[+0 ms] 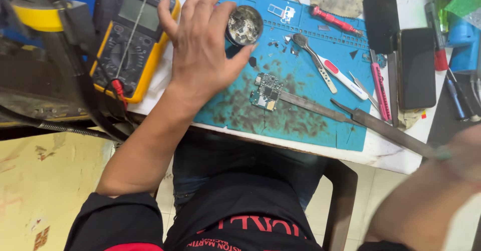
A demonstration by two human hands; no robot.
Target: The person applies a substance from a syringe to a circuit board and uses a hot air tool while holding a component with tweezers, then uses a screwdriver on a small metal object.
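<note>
The left hand (200, 50) lay flat and open, fingers spread, holding nothing, on the left part of the stained blue rubber work mat (300, 115) that covered the white bench (386, 153). Its thumb tip touched or nearly touched the small round metal tin of scrap chips (244, 25), which stood near the mat's far edge. Just left of the hand, at the bench's left edge, lay a yellow-cased digital multimeter (131, 40) with its red lead plugged in. Near the mat's front edge sat a small green circuit board (265, 91), with the tip of long steel tweezers (313, 105) resting on it. Further right on the mat lay a steel pair of tweezers (314, 60), a white-and-red plastic prying tool (343, 78) and a pink craft knife (381, 90); a red-handled screwdriver (333, 20) lay toward the far edge. A black phone (417, 68) rested beyond the mat's right edge. The right hand (463, 156) was a blur at the bench's front right corner, its grip impossible to tell.
</note>
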